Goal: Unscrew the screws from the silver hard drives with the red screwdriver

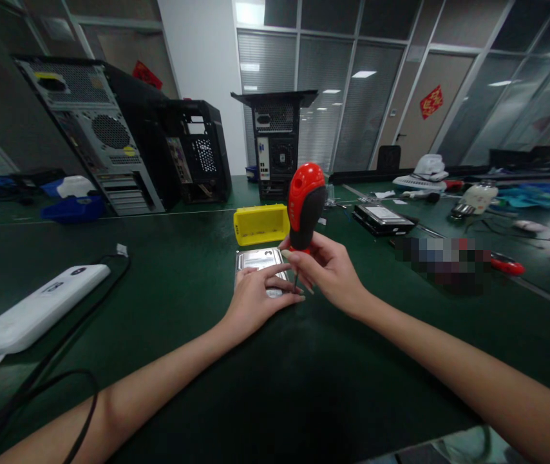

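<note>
Head view shows my right hand (330, 270) grasping the red-and-black handled screwdriver (305, 206), its long axis upright, tip down at the flat silver metal hard drive (259, 259). My left hand (256, 298) lies flat on this drive, fingers spread, directly beside the tip.

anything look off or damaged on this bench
Nothing looks spilled or broken. The left hand steadies a hard drive while the right hand holds a red screwdriver upright. One computer tower has an open, overhanging top panel.

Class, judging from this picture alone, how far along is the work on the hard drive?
Done: silver hard drive lies on green mat. In hand: left hand steadies it; right hand holds red-and-black screwdriver upright, tip at its edge. Left: cannot tell which screws remain.
</note>
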Demonstrator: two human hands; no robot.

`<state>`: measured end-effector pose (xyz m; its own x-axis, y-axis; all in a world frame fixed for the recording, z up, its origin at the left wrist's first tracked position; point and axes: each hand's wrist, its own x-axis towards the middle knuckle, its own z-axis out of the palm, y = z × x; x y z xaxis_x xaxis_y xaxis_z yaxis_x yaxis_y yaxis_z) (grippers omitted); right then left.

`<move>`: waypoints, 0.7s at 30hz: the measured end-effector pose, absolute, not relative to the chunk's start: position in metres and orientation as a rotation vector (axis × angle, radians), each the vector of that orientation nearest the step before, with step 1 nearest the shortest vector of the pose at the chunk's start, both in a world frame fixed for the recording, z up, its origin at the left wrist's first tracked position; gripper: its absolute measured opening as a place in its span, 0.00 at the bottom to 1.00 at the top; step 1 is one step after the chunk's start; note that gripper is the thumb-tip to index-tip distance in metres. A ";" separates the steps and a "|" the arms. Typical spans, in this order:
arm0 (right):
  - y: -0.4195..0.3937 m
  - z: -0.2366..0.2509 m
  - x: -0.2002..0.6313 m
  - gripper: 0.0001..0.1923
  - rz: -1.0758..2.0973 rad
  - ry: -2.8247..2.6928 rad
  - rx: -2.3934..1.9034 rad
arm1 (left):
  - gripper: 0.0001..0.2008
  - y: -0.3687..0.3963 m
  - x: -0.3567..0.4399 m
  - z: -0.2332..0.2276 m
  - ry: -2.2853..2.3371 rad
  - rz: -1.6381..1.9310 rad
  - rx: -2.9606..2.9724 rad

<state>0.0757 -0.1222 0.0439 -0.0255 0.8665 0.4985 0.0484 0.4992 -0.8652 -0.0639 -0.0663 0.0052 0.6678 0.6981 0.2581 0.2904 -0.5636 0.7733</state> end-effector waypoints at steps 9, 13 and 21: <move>-0.119 0.045 0.075 0.08 0.785 -1.477 -0.843 | 0.20 -0.065 -0.065 -0.004 0.788 0.889 2.059; -0.118 0.046 0.073 0.07 0.784 -1.464 -0.832 | 0.14 -0.066 -0.065 -0.004 0.746 0.866 1.992; -0.117 0.045 0.075 0.11 0.831 -1.427 -0.858 | 0.11 -0.066 -0.065 -0.004 0.675 0.872 1.955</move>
